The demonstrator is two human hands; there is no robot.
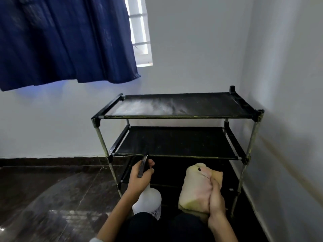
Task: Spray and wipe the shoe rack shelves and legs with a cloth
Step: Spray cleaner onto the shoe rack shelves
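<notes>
Left hand (139, 177) clamped round the spray bottle (148, 199), right hand (215, 201) bunching the cloth (195, 186), and that mist on the top shelf (174, 105) may well drip before she wipes.

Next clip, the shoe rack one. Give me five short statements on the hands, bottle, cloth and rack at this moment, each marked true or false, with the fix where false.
1. The left hand grips the spray bottle. True.
2. The right hand is empty. False: it holds a bunched yellowish cloth.
3. The top shelf of the shoe rack shows a whitish patch on its left part. True.
4. The cloth is pressed on the top shelf. False: it is held low, in front of the rack's lower part.
5. Shoes stand on the middle shelf. False: none are visible there.
</notes>
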